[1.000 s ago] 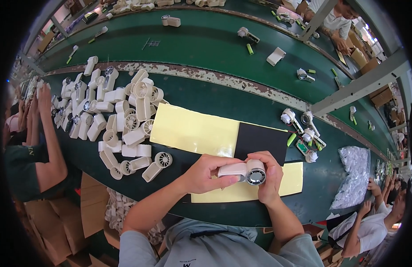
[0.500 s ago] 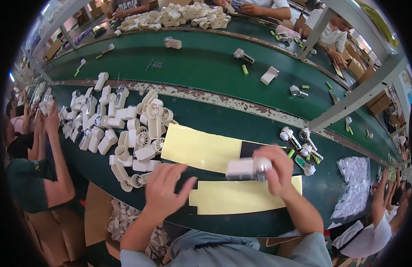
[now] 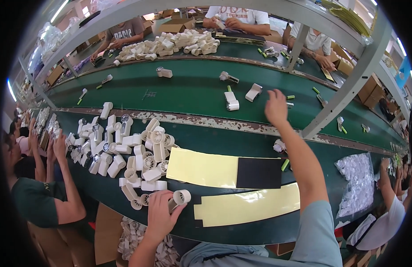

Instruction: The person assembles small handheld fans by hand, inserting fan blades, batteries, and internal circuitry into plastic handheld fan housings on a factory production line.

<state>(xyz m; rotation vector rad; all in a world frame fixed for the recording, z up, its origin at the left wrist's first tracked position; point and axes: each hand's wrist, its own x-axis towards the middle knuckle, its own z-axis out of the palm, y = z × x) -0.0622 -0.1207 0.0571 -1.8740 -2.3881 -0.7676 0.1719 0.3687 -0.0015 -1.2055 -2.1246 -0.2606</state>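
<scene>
My left hand [image 3: 160,215], near the table's front edge, is closed around a white plastic fan housing [image 3: 182,196] with its round opening facing up. My right hand [image 3: 276,107] stretches over the green conveyor belt [image 3: 192,89], fingers apart. Beside its fingers lie a green battery [image 3: 290,97] and a small white part, partly hidden by the hand. To its left, two white fan housings [image 3: 254,92] rest on the belt. A white motor piece [image 3: 279,145] and another green battery [image 3: 284,164] show beside my right forearm, which covers the area behind it.
Many white housings [image 3: 134,140] lie heaped on the left of the table. Two yellow sheets [image 3: 201,167] with black parts lie before me. A bag of clear plastic pieces [image 3: 355,182] is at right. A metal post [image 3: 344,91] rises by the belt. Co-workers sit around.
My right hand has moved from above the sheets out to the belt and let go of its white housing; another housing now lies on the belt. My left hand has taken hold of a housing.
</scene>
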